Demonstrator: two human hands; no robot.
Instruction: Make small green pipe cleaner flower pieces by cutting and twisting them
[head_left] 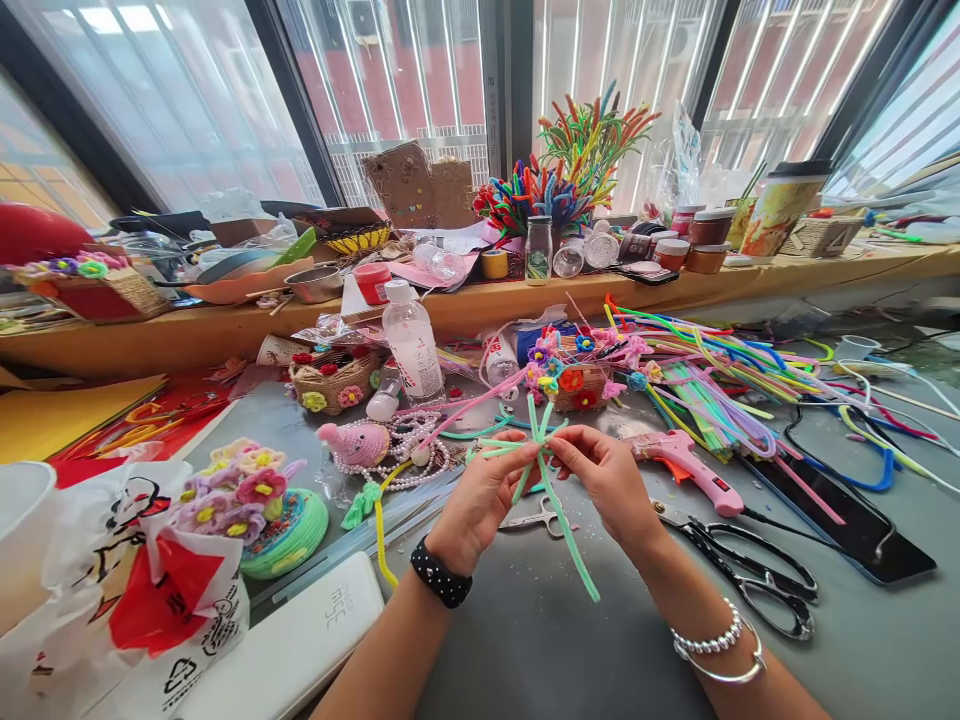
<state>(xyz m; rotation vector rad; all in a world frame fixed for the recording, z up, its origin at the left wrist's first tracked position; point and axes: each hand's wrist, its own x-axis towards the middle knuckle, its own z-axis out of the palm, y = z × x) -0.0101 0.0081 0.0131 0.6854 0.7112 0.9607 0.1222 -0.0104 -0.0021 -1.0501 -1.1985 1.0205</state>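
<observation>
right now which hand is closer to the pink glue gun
Right. The right hand is just left of the pink glue gun in the picture; the left hand is farther left, on the right hand's other side.

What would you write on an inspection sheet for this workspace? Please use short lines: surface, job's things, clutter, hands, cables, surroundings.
Surface: grey table, bare in front, with small pale specks.
Job's things: light-green fuzzy stems, crossed like a star, one long end slanting down.
Clutter: loose coloured stems, plastic bottle, plastic bag; black-handled scissors and pink glue gun beside the right forearm.
Hands: left hand and right hand both pinch the light-green fuzzy stems near their crossing.
Cables: black cable from the pink glue gun towards the phone; cannot tell whether it is plugged in.
Surroundings: crowded wooden ledge, barred windows behind.
</observation>
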